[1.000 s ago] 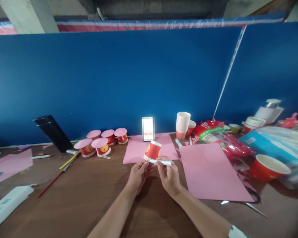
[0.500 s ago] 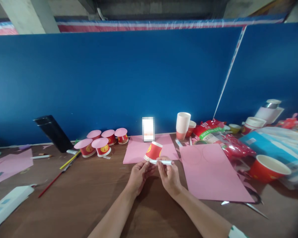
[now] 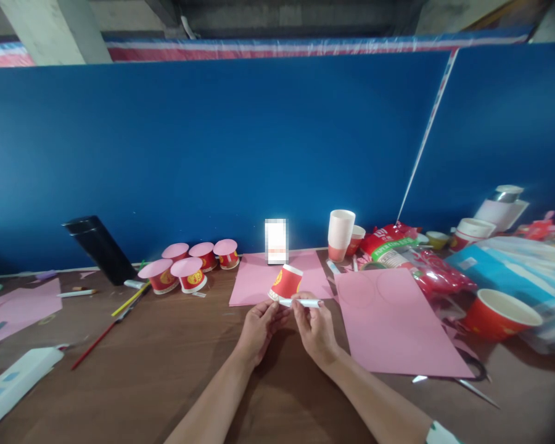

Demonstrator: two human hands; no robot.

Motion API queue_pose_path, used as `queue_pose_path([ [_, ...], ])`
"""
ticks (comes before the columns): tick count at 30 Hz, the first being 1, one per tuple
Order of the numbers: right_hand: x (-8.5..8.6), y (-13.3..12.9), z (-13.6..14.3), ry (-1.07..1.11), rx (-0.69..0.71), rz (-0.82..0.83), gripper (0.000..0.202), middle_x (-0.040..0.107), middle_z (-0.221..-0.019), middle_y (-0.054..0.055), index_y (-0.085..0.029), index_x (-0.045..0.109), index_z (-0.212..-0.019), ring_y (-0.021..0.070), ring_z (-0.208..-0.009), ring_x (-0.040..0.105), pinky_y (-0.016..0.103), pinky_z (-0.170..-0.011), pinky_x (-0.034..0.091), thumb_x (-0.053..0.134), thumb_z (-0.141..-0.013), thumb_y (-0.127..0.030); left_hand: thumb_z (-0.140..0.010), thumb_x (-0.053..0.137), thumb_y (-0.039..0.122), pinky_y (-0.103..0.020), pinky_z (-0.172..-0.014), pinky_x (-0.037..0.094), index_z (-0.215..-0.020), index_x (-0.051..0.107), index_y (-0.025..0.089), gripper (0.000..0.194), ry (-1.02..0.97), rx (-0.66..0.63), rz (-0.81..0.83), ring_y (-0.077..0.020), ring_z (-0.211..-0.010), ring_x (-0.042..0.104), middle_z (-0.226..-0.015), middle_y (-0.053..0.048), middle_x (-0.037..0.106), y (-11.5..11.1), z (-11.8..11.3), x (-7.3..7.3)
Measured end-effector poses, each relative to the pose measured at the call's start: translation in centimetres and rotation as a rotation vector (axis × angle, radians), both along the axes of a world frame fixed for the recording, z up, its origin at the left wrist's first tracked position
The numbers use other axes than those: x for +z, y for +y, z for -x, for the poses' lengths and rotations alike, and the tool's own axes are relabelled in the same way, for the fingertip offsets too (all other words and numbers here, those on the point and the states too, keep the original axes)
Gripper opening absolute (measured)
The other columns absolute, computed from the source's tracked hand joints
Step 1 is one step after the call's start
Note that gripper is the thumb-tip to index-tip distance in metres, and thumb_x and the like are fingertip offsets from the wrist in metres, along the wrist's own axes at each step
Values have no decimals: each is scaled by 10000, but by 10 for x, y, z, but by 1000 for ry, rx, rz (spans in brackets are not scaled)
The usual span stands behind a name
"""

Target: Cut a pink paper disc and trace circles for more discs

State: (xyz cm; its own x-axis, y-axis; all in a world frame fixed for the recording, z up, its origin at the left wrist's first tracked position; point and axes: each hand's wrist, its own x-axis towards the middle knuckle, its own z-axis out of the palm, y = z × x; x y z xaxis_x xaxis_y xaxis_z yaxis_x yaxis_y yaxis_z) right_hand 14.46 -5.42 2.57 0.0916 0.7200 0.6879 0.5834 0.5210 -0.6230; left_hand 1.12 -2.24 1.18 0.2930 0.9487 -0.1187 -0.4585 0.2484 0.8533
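A short red paper cup [image 3: 287,282] with a yellow emblem leans to one side in front of me, its white base turned up. My left hand [image 3: 259,330] is closed, pinching the cup's near lower edge between thumb and fingers. My right hand [image 3: 318,330] is closed round a slim white pen-like tube [image 3: 308,303]. The tube lies level, its tip pointing left at the cup's lower edge by my left fingertips. Whether it is a marker or a glue pen I cannot tell. Behind the cup is a stack of pink paper [image 3: 252,280].
Several red cups topped with pink discs [image 3: 187,267] stand at left, near a black bottle [image 3: 99,246] and a power strip [image 3: 18,382]. At right are pink card [image 3: 398,327], scissors [image 3: 476,393], stacked cups [image 3: 341,231], a cup bag [image 3: 393,243] and a large red cup [image 3: 499,317].
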Motion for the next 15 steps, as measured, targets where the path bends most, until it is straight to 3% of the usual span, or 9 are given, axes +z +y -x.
queue_pose_path([
  [15, 3, 1, -3, 25, -57, -40, 220, 668, -786, 83, -184, 618, -846, 191, -701, 627, 303, -654, 499, 418, -899, -257, -654, 727, 308, -263, -698, 510, -837, 649, 108, 282, 0, 26, 21, -179, -773, 654, -806, -88, 692, -1, -1, 1],
])
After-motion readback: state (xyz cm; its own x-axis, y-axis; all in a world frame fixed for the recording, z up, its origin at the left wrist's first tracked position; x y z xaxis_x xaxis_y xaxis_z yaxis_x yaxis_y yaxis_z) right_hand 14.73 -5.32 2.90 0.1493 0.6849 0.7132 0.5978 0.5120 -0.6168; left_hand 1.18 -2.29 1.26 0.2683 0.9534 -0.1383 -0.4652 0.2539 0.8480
